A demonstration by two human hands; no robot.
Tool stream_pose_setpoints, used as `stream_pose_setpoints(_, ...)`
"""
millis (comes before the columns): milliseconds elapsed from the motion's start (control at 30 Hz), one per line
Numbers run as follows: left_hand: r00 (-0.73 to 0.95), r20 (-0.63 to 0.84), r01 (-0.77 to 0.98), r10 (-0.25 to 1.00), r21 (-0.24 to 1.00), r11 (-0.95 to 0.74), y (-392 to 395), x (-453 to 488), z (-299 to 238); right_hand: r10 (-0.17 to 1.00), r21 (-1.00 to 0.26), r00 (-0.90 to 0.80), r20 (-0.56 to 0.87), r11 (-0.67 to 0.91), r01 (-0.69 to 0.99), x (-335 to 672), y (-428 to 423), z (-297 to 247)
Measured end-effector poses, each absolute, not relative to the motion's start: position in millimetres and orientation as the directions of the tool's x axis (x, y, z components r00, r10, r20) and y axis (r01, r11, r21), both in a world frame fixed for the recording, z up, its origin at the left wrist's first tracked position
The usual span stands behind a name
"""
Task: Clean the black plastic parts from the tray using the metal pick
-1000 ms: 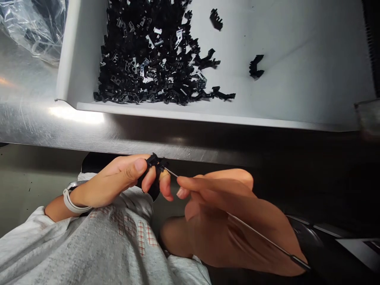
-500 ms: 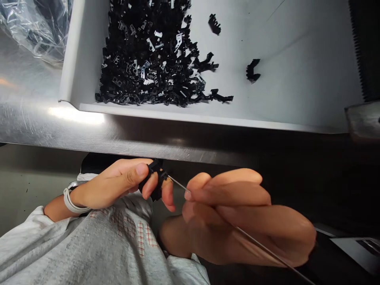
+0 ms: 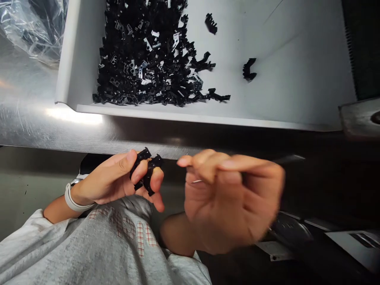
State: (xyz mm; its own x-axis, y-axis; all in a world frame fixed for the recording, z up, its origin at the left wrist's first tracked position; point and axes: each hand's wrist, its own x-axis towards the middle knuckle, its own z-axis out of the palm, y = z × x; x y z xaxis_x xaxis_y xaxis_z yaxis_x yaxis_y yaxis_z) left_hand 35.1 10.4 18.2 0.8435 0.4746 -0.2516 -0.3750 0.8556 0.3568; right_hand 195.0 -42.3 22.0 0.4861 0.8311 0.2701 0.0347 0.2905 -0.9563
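My left hand [image 3: 118,180] pinches a small black plastic part [image 3: 145,168] between thumb and fingers, just below the steel table's front edge. A white band sits on that wrist. My right hand [image 3: 231,198] is blurred, to the right of the part and apart from it, fingers curled; a short glint of the thin metal rod [image 3: 196,181] shows under its fingers. A grey tray [image 3: 267,118] on the table holds a heap of black plastic parts [image 3: 148,55], with two loose black pieces [image 3: 248,70] farther right.
The steel table [image 3: 44,126] runs across the view. Crumpled clear plastic [image 3: 26,27] lies at the far left. A grey metal block [image 3: 359,118] sits at the tray's right end. Dark machine parts [image 3: 341,241] lie lower right. My grey shirt fills the bottom left.
My right hand has drawn the rod's tip away from the part and turned upward, now blurred. My left hand has lifted slightly and tilted the part.
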Motion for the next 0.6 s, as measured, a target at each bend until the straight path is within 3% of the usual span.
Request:
stream_pose_setpoints(33, 0.839, -0.27, -0.365, 0.472, 0.365, 0.857, 11, 35, 18, 0.886, -0.972, 0.433, 0.167, 0.223, -0.081, 192, -38, 20)
stream_pose_setpoints(133, 0.816, -0.334, -0.322, 0.472, 0.416, 0.851, 11, 33, 17, 0.987, -0.916, 0.034, -0.159, -0.134, -0.378, 186, -32, 18)
stream_pose_setpoints(233, 0.827, -0.346, -0.289, 0.444, 0.415, 0.862, 11, 31, 13, 0.951, -0.825, -0.176, -0.256, -0.31, -0.474, 190, -29, 21)
stream_pose_setpoints(433, 0.854, -0.316, -0.277, 0.414, 0.398, 0.875, 14, 31, 11, 0.938, -0.825, -0.255, -0.237, -0.333, -0.457, 206, -25, 26)
stream_pose_setpoints(600, 0.867, -0.306, -0.279, 0.395, 0.36, 0.89, 17, 33, 9, 0.939, -0.855, -0.184, -0.289, -0.34, -0.391, 208, -27, 21)
